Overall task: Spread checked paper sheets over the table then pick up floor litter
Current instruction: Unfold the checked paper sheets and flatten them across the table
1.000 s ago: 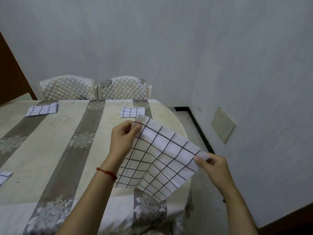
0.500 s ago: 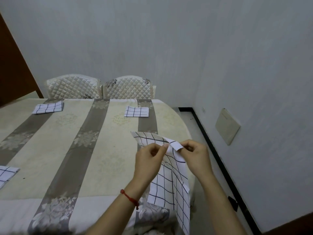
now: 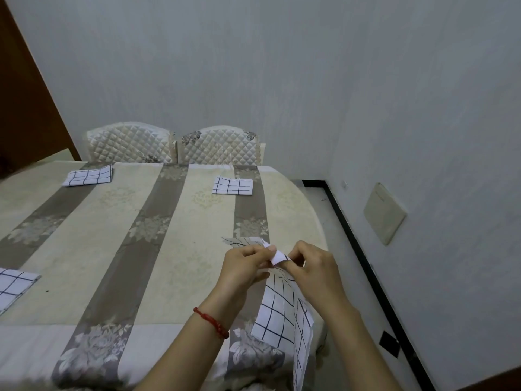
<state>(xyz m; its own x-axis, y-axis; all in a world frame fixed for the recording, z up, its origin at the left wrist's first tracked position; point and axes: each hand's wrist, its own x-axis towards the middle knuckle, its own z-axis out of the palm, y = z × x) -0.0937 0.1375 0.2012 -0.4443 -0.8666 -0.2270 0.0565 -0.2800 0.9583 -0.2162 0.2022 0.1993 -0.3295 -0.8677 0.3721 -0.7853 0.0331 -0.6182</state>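
A checked paper sheet (image 3: 282, 311) hangs folded over the near right edge of the striped table (image 3: 84, 249), its top corner pinched between the left hand (image 3: 242, 266) and the right hand (image 3: 313, 266) (fingers curled, knuckles almost touching). Three folded checked sheets lie farther off on the tabletop.

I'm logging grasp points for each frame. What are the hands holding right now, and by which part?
Both the left hand and right hand pinch one checked paper sheet at its top edge; the rest hangs down.
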